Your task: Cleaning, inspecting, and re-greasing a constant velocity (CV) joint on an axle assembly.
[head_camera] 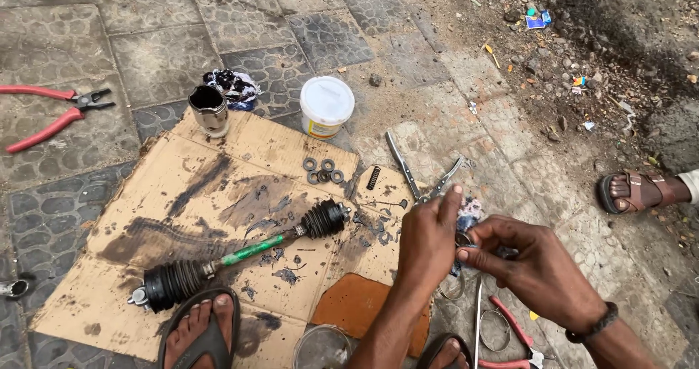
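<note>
Low at the right of the head view, above the paving, a small dark ring (463,239) is held between the two hands. It is pinched by the thumb and forefinger of the right hand (535,263), whose other fingers are curled under, and it is met from the left by the left hand (428,241), fingers bunched together and pointing up, their tips closed on the ring's upper edge. The ring lies directly between the fingertips of both hands, so neither is nearer; its exact shape is partly hidden. Well apart to the left, a shaft (244,252) with two rubber boots is laid on the cardboard (240,151), its long axis slanting from lower left to upper right. Washers (323,170), a spring (373,177) and a white tub (327,106) are set beyond it.
</note>
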